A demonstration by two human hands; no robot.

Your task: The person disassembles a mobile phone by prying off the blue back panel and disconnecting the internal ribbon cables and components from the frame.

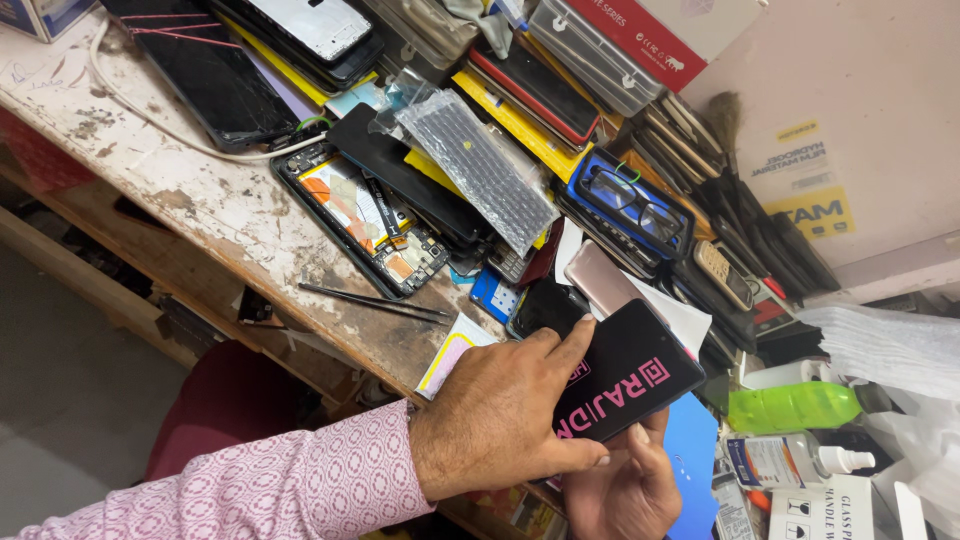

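Note:
My left hand (500, 415), in a pink patterned sleeve, lies over the lower left part of a black phone (640, 375) with pink lettering on its back. The index finger stretches along the phone's top edge and the thumb presses its lower edge. From underneath, my right hand (620, 490) supports the phone, with one fingertip showing at its bottom edge. The phone is held tilted just above the front edge of a worn wooden bench (200, 200).
An opened phone with bare internals (365, 225) and black tweezers (375, 300) lie left of my hands. Behind are stacked phones and screens, a cracked screen (205, 70), a bagged keypad (475, 165) and glasses (630, 205). A green bottle (795, 405) and white bottle (790, 460) stand at right.

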